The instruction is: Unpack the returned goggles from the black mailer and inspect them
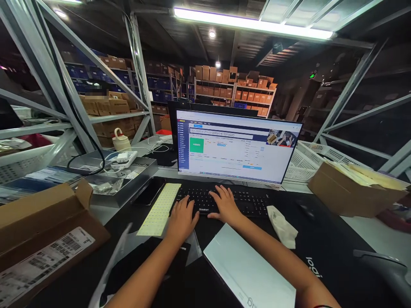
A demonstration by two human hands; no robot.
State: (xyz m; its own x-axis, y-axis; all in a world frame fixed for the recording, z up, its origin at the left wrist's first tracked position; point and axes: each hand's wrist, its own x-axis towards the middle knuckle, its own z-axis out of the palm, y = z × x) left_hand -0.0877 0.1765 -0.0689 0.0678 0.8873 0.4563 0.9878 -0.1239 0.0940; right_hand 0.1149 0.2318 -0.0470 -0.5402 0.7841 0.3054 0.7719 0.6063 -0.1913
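Note:
Both hands rest on a black keyboard [204,197] in front of a lit monitor [224,149]. My left hand [182,216] lies over the keyboard's left end, fingers spread on the keys. Near the middle of the keys is my right hand [226,204], its fingers apart and holding nothing. A yellow sheet of small labels [159,209] lies beside my left hand. Under my left forearm is a black item in a clear plastic bag [141,256]. A white box [247,269] sits below my right forearm, partly covered by it.
An opened cardboard box [48,239] with shipping labels stands at left, near a grey metal tray [128,188] and a phone [149,191]. To the right are a crumpled white cloth or tissue [282,226], a mouse [305,209], a scanner-like grey device [385,265] and a cardboard box [353,188].

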